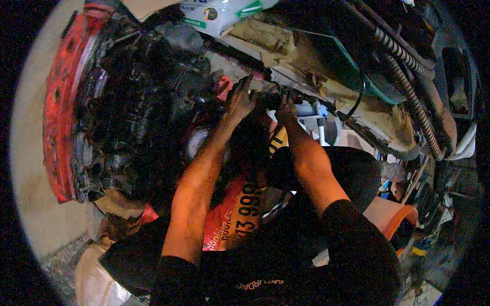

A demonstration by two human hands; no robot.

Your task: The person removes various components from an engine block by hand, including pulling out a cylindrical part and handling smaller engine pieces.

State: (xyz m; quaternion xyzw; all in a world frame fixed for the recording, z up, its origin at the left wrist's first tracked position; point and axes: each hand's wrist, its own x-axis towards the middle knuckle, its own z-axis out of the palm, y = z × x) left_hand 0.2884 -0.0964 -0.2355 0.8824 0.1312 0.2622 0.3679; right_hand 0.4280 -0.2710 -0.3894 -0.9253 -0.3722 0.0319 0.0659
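Both of my hands are at a dark, greasy mechanical part [266, 97] near the upper middle, below a long beige, stained panel [260, 35]. My left hand [242, 96] has its fingers closed around or against that part, and my right hand [286, 102] grips at its right side; the exact thing in them is too dark to make out. A small red item [222, 85] lies just left of my left hand. A blue and white fitting [314, 111] with a pale tube sits right of my right hand. A grimy black engine-like assembly [132, 112] fills the left.
A long red bar [61, 117] runs down the left beside a pale surface [28, 153]. Corrugated hoses [403, 61] hang at the upper right. Red and yellow plates [224, 224] lie below my arms. An orange-rimmed item [403, 219] and clutter are at the lower right.
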